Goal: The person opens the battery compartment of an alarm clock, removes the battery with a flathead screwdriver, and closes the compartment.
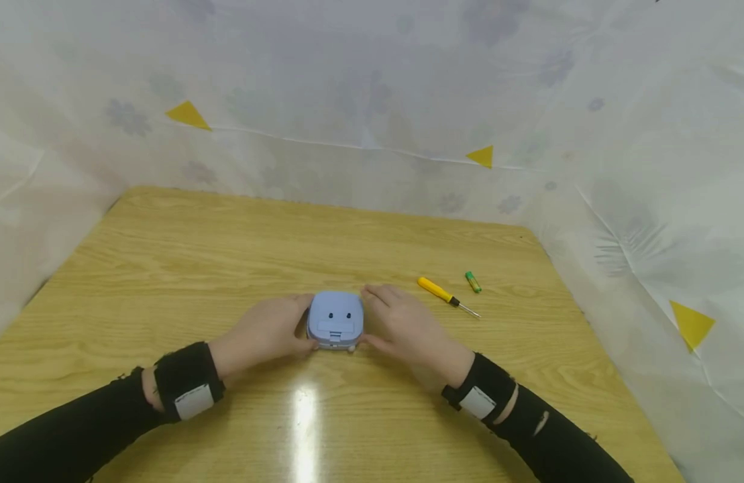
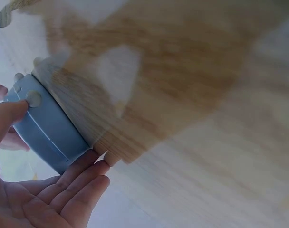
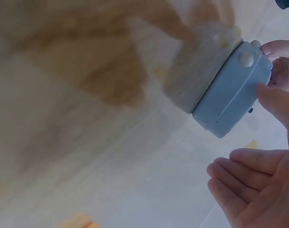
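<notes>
A light blue rounded box (image 1: 335, 305) with two black eye-like dots and a front latch lies on the table between both hands. My left hand (image 1: 266, 329) holds its left side, thumb at the front corner by a round whitish knob (image 2: 33, 99) and fingertips toward the back. On the other side, the thumb of my right hand (image 1: 410, 329) touches the box near its front corner. The other right fingers are extended and stand apart from the box in the right wrist view. The underside of the box is hidden.
To the right on the wooden table (image 1: 227, 248) lies a yellow-handled screwdriver (image 1: 435, 290), its tip toward the right. A small green battery (image 1: 473, 282) sits just beyond it. White patterned sheeting (image 1: 347, 80) with yellow triangles encloses the back and sides.
</notes>
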